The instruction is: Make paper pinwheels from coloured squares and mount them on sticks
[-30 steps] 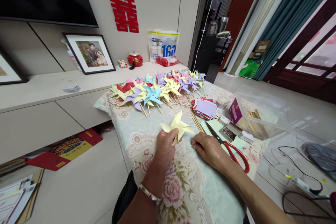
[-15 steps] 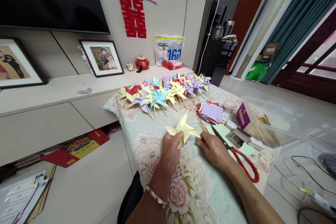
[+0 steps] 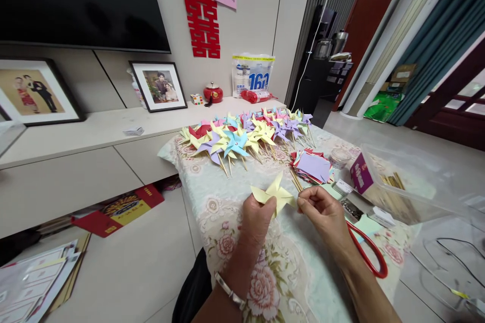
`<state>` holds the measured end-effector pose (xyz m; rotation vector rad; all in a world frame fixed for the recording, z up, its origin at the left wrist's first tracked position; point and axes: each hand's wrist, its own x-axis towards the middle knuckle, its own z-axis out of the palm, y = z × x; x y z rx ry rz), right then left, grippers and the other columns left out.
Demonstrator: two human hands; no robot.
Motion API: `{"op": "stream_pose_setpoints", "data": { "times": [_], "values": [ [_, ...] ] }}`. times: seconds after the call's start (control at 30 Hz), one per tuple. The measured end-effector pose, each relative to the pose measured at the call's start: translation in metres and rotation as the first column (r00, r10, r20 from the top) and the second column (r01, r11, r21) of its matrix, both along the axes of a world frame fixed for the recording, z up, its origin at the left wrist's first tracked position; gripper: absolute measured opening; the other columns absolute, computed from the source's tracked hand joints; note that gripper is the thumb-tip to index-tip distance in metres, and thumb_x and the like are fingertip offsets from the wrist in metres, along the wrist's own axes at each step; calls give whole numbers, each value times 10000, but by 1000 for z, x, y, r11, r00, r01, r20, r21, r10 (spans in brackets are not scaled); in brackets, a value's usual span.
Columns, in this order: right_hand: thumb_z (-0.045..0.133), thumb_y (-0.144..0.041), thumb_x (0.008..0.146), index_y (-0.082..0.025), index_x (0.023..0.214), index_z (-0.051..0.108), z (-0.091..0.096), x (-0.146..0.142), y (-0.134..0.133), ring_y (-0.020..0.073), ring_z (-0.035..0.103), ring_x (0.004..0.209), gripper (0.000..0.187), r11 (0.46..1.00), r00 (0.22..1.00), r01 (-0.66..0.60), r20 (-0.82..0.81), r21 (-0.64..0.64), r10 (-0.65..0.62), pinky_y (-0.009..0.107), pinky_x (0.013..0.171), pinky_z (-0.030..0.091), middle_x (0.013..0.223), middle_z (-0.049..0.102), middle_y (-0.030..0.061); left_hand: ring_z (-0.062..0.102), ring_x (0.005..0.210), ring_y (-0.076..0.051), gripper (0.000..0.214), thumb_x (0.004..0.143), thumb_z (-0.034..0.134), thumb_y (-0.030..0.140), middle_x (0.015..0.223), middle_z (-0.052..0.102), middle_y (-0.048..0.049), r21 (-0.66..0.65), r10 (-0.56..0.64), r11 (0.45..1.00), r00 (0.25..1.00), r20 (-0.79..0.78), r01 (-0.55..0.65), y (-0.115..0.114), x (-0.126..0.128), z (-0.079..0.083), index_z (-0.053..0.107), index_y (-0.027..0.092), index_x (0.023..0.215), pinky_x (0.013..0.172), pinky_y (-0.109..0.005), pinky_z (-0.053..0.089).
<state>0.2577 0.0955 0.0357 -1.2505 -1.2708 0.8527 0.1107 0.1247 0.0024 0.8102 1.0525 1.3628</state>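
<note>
My left hand (image 3: 258, 217) is closed on a pale yellow paper pinwheel (image 3: 279, 193), its thumb pressed near the middle. The blades fan out above the fingers. Close to the right-hand blade tip, my right hand (image 3: 322, 209) has thumb and forefinger pinched together; whatever lies between them is too small to make out. A few thin wooden sticks (image 3: 296, 180) lie just beyond those fingertips. Red-handled scissors (image 3: 373, 252) rest by my right wrist, their blades hidden behind the hand. Past it sits a small open box of metal fasteners (image 3: 352, 210).
Many finished pinwheels (image 3: 235, 144) on sticks cover the table's far side. A stack of coloured paper (image 3: 313, 167) lies near a round clear tub (image 3: 340, 156). At right stands a clear plastic bin (image 3: 409, 186) with sticks inside. A flowered cloth (image 3: 212, 227) covers the table.
My right hand has risen, and its fingers have drawn into a pinch a little away from the blade tip. The left hand still holds the pinwheel. The whole view has shifted slightly.
</note>
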Motion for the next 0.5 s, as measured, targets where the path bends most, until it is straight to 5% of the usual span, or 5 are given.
{"op": "stream_pose_setpoints", "data": {
  "times": [0.17, 0.33, 0.5],
  "values": [
    [664, -345, 879, -220, 883, 685, 3, -9, -2, 158, 574, 677, 126, 993, 989, -74, 134, 92, 62, 282, 642, 443, 770, 653, 7, 552, 563, -131, 147, 601, 684, 251, 606, 665, 20, 1, 0, 1000, 998, -70, 0, -1, 0, 5, 668, 146, 702, 559, -230, 441],
    [555, -262, 952, -232, 826, 634, -7, -8, -1, 186, 573, 791, 152, 961, 938, -81, 346, 263, -16, 319, 739, 436, 828, 619, 18, 514, 536, -118, 149, 613, 687, 274, 570, 614, 37, 18, -7, 1000, 993, -118, 9, 0, -1, 1, 645, 151, 686, 537, -222, 417],
    [568, -272, 934, -232, 791, 656, -12, -8, -3, 291, 479, 1228, 173, 953, 881, -13, 454, 301, -132, 475, 1037, 329, 1277, 564, 91, 496, 534, -117, 144, 667, 668, 295, 565, 589, 39, 59, -51, 996, 976, -210, 65, 0, -2, -8, 640, 154, 674, 531, -223, 411]
  ]
}}
